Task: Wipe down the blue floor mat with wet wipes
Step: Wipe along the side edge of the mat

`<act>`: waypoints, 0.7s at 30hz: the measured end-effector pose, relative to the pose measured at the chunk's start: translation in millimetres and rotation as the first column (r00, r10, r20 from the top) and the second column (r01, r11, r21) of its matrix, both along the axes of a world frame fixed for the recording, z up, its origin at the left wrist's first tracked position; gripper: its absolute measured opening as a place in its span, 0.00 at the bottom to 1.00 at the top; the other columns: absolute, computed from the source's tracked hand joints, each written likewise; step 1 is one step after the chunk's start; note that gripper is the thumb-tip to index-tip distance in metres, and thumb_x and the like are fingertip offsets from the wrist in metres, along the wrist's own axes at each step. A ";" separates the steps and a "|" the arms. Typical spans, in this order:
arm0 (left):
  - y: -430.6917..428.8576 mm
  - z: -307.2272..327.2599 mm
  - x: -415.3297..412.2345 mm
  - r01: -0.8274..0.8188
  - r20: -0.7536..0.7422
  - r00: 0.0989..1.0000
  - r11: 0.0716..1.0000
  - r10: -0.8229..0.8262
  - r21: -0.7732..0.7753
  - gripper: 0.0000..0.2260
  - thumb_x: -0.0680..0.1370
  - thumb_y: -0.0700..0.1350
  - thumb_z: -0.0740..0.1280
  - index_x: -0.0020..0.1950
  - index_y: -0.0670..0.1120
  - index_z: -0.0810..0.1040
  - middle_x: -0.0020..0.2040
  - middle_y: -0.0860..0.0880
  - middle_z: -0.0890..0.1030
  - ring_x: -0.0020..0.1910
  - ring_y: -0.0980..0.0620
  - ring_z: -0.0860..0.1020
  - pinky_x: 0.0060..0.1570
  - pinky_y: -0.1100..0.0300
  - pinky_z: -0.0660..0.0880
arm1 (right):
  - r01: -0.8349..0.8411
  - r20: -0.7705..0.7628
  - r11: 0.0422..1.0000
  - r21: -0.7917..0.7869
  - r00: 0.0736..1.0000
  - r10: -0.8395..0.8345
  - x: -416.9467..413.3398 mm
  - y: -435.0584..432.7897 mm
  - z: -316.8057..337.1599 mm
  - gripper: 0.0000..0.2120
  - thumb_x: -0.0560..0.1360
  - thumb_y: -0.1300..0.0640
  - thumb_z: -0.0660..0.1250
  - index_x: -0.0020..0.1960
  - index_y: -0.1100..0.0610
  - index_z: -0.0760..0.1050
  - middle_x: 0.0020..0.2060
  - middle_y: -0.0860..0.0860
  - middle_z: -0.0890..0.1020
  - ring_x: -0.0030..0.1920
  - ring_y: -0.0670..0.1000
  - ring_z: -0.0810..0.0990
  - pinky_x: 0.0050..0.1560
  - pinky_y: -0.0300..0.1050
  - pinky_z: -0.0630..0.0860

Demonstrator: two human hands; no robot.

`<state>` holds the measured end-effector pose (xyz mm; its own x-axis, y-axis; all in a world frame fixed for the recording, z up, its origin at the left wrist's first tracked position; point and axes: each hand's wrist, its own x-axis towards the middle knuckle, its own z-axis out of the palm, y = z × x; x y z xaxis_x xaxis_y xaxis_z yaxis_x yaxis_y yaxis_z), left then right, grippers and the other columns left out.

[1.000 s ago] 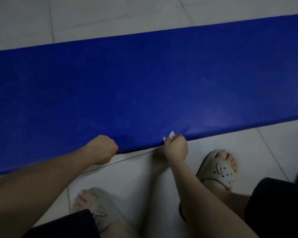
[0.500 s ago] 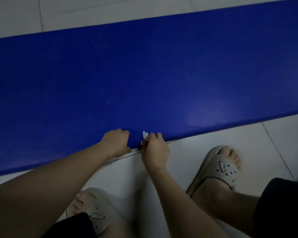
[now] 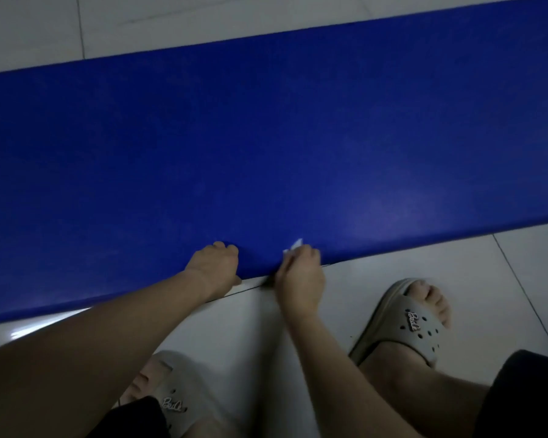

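The fingers (image 3: 309, 252) of the right hand (image 3: 301, 279) are curled tight around a small white wet wipe (image 3: 295, 246), of which only a crumpled corner pokes out above the knuckles. They press it against the near edge of the blue floor mat (image 3: 266, 137). Just beside it, the fingers (image 3: 225, 248) of the left hand (image 3: 214, 267) are bent over that same near edge, lying on the mat's top face, with the thumb down at the rim where the mat meets the floor (image 3: 424, 273), so this hand grips the mat's edge. The two hands sit near each other without touching, roughly midway along the visible near edge. Both bare forearms run back toward the camera. The mat lies flat on the floor and stretches past the left and right sides of the view, its far edge showing against pale glossy tiles. On the floor near the mat's near edge, a beige perforated slipper (image 3: 408, 327) holds the right foot with its toes exposed. A matching slipper (image 3: 171, 403) sits under the left forearm. Dark shorts (image 3: 535, 399) fill the lower right corner.
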<state>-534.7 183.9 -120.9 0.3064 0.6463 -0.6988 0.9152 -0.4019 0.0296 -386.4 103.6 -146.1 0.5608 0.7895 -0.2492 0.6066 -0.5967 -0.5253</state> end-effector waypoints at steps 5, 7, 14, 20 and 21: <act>-0.2 2.9 3.9 -0.030 -0.010 1.000 1.000 0.030 -0.007 0.24 0.79 0.60 0.68 0.65 0.44 0.70 0.62 0.42 0.73 0.58 0.45 0.75 0.53 0.54 0.71 | -0.406 0.057 0.913 0.037 0.913 0.404 -8.1 -0.2 5.2 0.07 0.79 0.56 0.63 0.52 0.59 0.74 0.47 0.56 0.77 0.38 0.54 0.77 0.34 0.46 0.70; -0.6 3.5 2.4 -0.022 -0.016 1.000 1.000 0.021 -0.015 0.22 0.80 0.59 0.68 0.65 0.44 0.70 0.61 0.43 0.73 0.57 0.45 0.74 0.54 0.54 0.72 | -0.414 0.122 0.910 0.014 0.904 0.409 26.5 0.5 6.2 0.08 0.80 0.55 0.63 0.53 0.60 0.75 0.48 0.56 0.78 0.40 0.57 0.78 0.38 0.50 0.73; 0.2 3.7 3.6 -0.013 -0.005 1.000 1.000 0.013 -0.003 0.21 0.80 0.57 0.68 0.64 0.45 0.70 0.60 0.44 0.73 0.54 0.47 0.73 0.55 0.55 0.73 | 0.087 0.210 0.996 -0.017 0.974 -0.082 126.2 0.5 6.5 0.07 0.79 0.54 0.65 0.52 0.58 0.73 0.49 0.57 0.78 0.41 0.58 0.78 0.39 0.48 0.69; -0.7 3.0 3.6 -0.011 -0.017 1.000 1.000 0.011 -0.004 0.21 0.80 0.58 0.68 0.64 0.44 0.70 0.60 0.43 0.73 0.55 0.46 0.74 0.53 0.55 0.72 | -0.175 0.050 0.985 -0.008 0.983 0.175 7.9 -8.7 1.2 0.07 0.80 0.53 0.63 0.54 0.56 0.74 0.46 0.52 0.78 0.41 0.53 0.79 0.39 0.48 0.76; -0.3 2.7 3.6 -0.011 -0.021 1.000 1.000 0.011 -0.001 0.22 0.80 0.58 0.68 0.64 0.44 0.70 0.61 0.43 0.73 0.56 0.46 0.75 0.53 0.55 0.72 | -0.261 0.048 0.964 0.050 0.965 0.258 -6.2 -10.9 1.1 0.05 0.79 0.54 0.64 0.51 0.56 0.74 0.43 0.52 0.78 0.37 0.52 0.78 0.35 0.47 0.76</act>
<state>-531.0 183.7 -118.2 0.2850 0.6485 -0.7059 0.9199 -0.3920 0.0112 -392.6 92.7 -144.9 0.3436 0.9212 -0.1823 0.7584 -0.3867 -0.5247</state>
